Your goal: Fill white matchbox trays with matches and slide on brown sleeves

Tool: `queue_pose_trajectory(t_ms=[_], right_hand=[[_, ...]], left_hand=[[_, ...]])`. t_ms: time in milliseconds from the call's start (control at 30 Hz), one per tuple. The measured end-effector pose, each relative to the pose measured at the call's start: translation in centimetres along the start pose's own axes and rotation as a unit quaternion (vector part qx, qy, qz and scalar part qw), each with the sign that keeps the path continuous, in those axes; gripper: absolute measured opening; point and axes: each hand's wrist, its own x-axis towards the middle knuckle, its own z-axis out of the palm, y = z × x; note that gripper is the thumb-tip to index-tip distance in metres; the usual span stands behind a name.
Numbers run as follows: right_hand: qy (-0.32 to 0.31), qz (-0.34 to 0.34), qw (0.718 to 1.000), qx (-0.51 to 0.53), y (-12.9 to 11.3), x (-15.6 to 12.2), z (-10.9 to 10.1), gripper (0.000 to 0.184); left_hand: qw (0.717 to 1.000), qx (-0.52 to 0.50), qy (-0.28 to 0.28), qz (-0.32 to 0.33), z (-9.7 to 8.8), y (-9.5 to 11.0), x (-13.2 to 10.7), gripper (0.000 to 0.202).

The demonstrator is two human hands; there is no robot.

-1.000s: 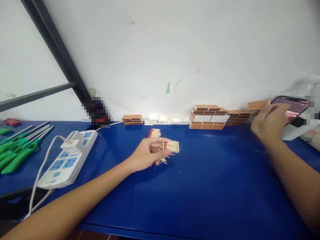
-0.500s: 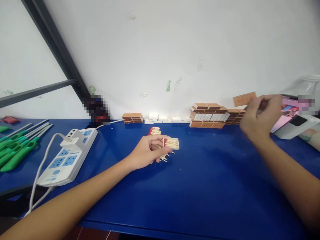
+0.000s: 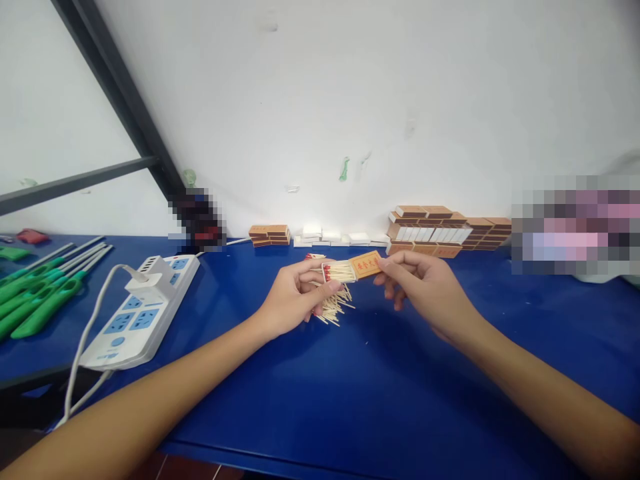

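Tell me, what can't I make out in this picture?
In the head view:
Loose matches: partly hidden behind the left hand.
Orange matchbox sleeve: right end covered by the right hand.
Green-handled tools: some handles cut off by the left edge.
Far-right objects: masked by pixelation.

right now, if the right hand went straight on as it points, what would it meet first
Likely the match tray in the left hand, with the orange sleeve in the right hand leading; whether they touch is unclear.
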Motion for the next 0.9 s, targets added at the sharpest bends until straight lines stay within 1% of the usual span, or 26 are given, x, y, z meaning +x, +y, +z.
queue_pose_trajectory(t_ms=[67, 133, 233, 333, 400, 467, 667, 900], right_hand=[[-0.018, 0.002, 1.0, 0.006, 0.1, -0.03, 0.14, 0.041], [-0.022, 0.004, 1.0, 0.018, 0.06, -0.09, 0.24, 0.039], [-0.02, 0.002, 0.999, 0.03, -0.07, -0.18, 0.31, 0.047], [-0.062, 0.004, 0.998, 0.025, -0.01, -0.28, 0.41, 0.055], [-0.096, 0.006, 0.995, 0.022, 0.13, -0.4, 0.55, 0.056], [-0.11, 0.002, 0.994, 0.022, 0.24, -0.53, 0.69, 0.057], [-0.105, -0.009, 0.994, 0.014, 0.0, -0.71, 0.74, 0.058], [-0.111, -0.006, 0.994, 0.025, -0.07, -0.63, 0.5, 0.053]], left_hand=[[1.0, -0.003, 0.003, -0.001, -0.01, 0.08, 0.0, 0.072], [1.0, -0.005, 0.005, -0.004, 0.0, 0.1, -0.01, 0.071], [1.0, -0.01, 0.008, -0.01, 0.02, 0.04, -0.01, 0.075], [1.0, -0.021, 0.009, -0.011, -0.08, -0.07, 0.05, 0.078], [1.0, -0.025, 0.007, -0.006, -0.23, -0.12, 0.09, 0.074], [1.0, -0.024, 0.006, 0.0, -0.37, -0.15, 0.12, 0.069], [1.0, 0.004, 0.0, 0.005, -0.36, 0.01, 0.06, 0.072], [0.998, 0.05, 0.008, 0.024, -0.38, 0.2, 0.04, 0.064]])
